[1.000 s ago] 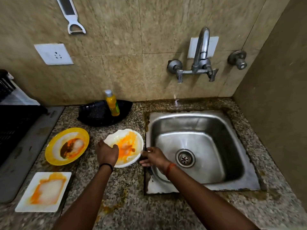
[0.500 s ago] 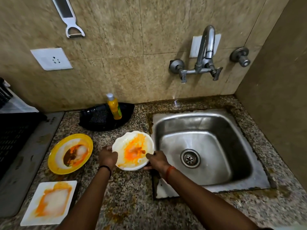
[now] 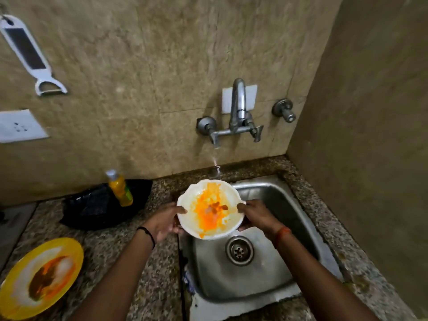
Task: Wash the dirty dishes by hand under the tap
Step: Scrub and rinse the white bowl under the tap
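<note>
Now both hands, left hand point(image 3: 165, 222) and right hand point(image 3: 257, 215), grip opposite rims of the white bowl point(image 3: 209, 208), smeared with orange sauce, over the steel sink point(image 3: 273, 269)'s left edge.

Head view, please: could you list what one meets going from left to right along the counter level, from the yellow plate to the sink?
Yellow plate → black tray → yellow soap bottle → left hand → white dirty plate → right hand → sink.
</note>
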The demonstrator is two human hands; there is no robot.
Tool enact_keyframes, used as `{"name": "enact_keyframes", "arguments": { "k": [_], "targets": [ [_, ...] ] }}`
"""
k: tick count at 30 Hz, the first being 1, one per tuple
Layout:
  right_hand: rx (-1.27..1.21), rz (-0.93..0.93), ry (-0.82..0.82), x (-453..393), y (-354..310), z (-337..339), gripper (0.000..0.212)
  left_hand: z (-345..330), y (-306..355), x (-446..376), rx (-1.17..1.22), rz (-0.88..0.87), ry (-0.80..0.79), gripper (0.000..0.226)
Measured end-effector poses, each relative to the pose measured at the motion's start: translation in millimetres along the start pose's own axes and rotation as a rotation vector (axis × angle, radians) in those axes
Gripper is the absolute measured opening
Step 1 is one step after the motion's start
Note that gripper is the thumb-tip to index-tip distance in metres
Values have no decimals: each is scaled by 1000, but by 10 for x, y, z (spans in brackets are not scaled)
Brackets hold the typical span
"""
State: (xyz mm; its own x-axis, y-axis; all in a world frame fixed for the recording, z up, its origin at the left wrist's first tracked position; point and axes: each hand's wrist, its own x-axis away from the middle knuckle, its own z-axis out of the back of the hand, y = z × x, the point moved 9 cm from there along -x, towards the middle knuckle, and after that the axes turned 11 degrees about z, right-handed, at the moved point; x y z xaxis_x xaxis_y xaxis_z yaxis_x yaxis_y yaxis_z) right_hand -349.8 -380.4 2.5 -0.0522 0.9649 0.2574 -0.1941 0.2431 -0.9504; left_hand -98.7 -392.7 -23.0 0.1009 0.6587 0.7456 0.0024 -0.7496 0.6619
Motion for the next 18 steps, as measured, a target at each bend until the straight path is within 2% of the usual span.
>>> {"name": "enact_keyframes", "arguments": {
  "k": [5, 9, 13, 18],
  "targets": [
    [199, 67, 50, -137, -122, 578, 15, -578, 191, -169, 10, -27, -73, 26],
    [475, 197, 275, -364, -523, 1056, 34, -881, 241, -281, 100, -52, -76, 24],
    [500, 328, 340, -694, -1042, 1170, 40, -1031, 280, -338, 137, -72, -54, 23],
    [639, 386, 372, -1097, -1444, 1152, 44, -1114, 322, -369, 168, -109, -5, 24]
  ]
}}
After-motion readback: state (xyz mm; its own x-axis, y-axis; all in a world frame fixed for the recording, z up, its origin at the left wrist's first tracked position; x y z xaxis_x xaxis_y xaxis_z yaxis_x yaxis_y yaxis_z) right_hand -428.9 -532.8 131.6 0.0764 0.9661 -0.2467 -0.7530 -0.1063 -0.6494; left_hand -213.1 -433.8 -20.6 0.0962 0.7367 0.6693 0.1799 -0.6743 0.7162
